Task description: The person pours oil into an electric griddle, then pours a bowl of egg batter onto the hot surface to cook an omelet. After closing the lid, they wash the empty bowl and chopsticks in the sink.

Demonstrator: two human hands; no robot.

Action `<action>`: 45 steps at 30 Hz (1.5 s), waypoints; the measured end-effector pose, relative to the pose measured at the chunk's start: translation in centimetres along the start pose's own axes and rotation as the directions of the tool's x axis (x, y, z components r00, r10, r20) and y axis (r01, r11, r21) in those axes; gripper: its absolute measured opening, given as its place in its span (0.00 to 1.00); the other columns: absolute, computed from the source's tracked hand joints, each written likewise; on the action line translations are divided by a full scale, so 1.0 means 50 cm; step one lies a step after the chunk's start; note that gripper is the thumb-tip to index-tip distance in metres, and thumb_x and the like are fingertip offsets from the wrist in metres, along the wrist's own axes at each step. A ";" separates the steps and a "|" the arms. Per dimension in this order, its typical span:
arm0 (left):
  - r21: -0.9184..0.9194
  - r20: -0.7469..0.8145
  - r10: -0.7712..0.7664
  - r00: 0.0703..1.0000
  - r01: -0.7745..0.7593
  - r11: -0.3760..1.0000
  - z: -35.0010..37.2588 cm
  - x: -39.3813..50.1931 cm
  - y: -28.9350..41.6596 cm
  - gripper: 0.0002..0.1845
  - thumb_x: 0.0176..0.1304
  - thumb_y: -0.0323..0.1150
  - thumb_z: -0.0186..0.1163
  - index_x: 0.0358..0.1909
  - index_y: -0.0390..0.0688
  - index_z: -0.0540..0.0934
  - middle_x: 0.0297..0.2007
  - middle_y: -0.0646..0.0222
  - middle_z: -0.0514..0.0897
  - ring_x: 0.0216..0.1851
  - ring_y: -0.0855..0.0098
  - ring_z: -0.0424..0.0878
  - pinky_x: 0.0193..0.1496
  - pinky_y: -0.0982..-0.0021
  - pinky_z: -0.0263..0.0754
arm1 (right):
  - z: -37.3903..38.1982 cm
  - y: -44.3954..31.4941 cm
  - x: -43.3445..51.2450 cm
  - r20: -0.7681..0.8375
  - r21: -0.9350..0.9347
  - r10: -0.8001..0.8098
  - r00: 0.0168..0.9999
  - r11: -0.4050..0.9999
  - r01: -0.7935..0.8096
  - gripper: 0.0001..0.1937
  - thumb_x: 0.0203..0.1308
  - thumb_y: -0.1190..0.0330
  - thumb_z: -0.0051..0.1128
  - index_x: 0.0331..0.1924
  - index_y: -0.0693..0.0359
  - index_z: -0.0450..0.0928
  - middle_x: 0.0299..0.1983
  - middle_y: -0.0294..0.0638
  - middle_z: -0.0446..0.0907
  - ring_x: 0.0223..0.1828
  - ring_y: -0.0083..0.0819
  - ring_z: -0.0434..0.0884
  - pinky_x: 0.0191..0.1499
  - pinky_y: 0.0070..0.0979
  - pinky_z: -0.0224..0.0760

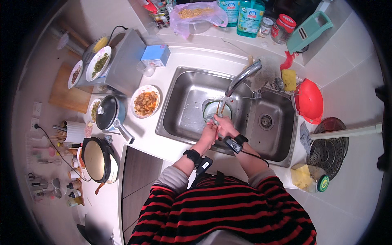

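Both hands are over the large basin of a steel sink [190, 92], below the curved chrome faucet [243, 78]. My right hand [226, 125] grips a pair of chopsticks [218, 107] together with a crumpled grey cloth [210, 117]. Close against it, my left hand [210, 132] is closed around the lower part of the chopsticks; its fingers are partly hidden. Water appears to run from the faucet onto the chopsticks. Under the hands, a white bowl with a green rim [228, 114] lies in the basin.
On the left stand a plate of cooked food [146, 101], a lidded pot [107, 112] and a round pan [94, 159]. To the right are the small basin [272, 144], a yellow sponge [288, 80], a red plastic basin [310, 101] and a jar with a green lid [306, 177].
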State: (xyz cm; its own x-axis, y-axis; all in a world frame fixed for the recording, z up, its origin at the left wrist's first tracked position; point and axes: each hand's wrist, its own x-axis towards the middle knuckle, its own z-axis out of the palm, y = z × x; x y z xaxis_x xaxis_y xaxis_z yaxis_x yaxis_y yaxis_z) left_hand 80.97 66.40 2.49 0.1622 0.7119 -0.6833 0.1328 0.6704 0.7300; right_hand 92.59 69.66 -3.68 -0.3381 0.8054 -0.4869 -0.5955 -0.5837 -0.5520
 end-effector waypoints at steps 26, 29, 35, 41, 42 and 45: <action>-0.014 0.003 0.047 0.999 -0.047 0.999 -0.079 -0.120 -0.020 0.12 0.69 0.37 0.44 0.29 0.45 0.73 0.15 0.75 0.68 0.11 0.80 0.59 0.11 0.75 0.51 | -0.146 -0.134 0.086 -0.351 0.165 -0.148 0.925 0.962 0.216 0.16 0.68 0.64 0.47 0.47 0.72 0.66 0.40 0.53 0.72 0.37 0.50 0.80 0.47 0.49 0.78; -0.139 -0.093 0.057 0.994 -0.070 0.988 -0.072 -0.085 -0.004 0.12 0.70 0.37 0.46 0.30 0.44 0.74 0.14 0.75 0.67 0.10 0.80 0.59 0.11 0.76 0.50 | -0.119 -0.102 0.033 -0.259 0.222 -0.109 0.960 0.960 0.169 0.15 0.67 0.68 0.49 0.53 0.65 0.66 0.53 0.46 0.67 0.55 0.52 0.71 0.54 0.57 0.71; -0.126 0.110 0.001 0.994 0.013 0.992 0.005 -0.083 -0.013 0.13 0.71 0.38 0.45 0.32 0.42 0.73 0.14 0.74 0.66 0.10 0.79 0.57 0.11 0.75 0.48 | -0.023 -0.073 0.053 -0.196 0.014 -0.090 0.976 0.995 0.094 0.13 0.67 0.65 0.49 0.47 0.66 0.67 0.42 0.49 0.72 0.36 0.46 0.79 0.42 0.48 0.81; -0.104 0.084 -0.017 0.996 0.026 0.994 0.019 -0.085 0.002 0.12 0.71 0.38 0.46 0.34 0.42 0.73 0.15 0.75 0.67 0.10 0.80 0.58 0.11 0.77 0.50 | -0.012 -0.113 0.052 -0.450 0.069 -0.112 0.886 0.985 0.160 0.15 0.69 0.62 0.44 0.40 0.69 0.69 0.30 0.49 0.75 0.23 0.42 0.78 0.29 0.45 0.82; -0.121 0.078 -0.043 0.996 0.052 0.991 0.017 -0.069 0.014 0.11 0.71 0.38 0.46 0.35 0.43 0.73 0.16 0.76 0.67 0.10 0.80 0.58 0.11 0.77 0.50 | -0.005 -0.096 0.038 -0.295 0.084 -0.070 0.953 0.991 0.099 0.18 0.68 0.58 0.46 0.47 0.68 0.62 0.29 0.50 0.73 0.21 0.45 0.78 0.33 0.51 0.81; -0.205 0.013 -0.016 1.000 0.018 0.979 0.016 -0.037 0.038 0.14 0.71 0.39 0.46 0.29 0.44 0.72 0.14 0.76 0.66 0.10 0.80 0.57 0.10 0.77 0.49 | 0.033 -0.019 0.017 -0.296 -0.041 -0.027 0.955 0.999 0.015 0.15 0.67 0.58 0.49 0.40 0.63 0.72 0.26 0.43 0.76 0.22 0.38 0.79 0.20 0.29 0.70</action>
State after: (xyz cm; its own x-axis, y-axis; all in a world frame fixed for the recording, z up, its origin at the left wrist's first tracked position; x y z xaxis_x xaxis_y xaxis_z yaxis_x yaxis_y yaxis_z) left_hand 81.71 66.18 5.18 0.1726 0.6984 -0.6946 -0.0675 0.7119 0.6991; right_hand 91.67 71.07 -2.44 -0.0909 0.7539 -0.6506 -0.5704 -0.5750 -0.5866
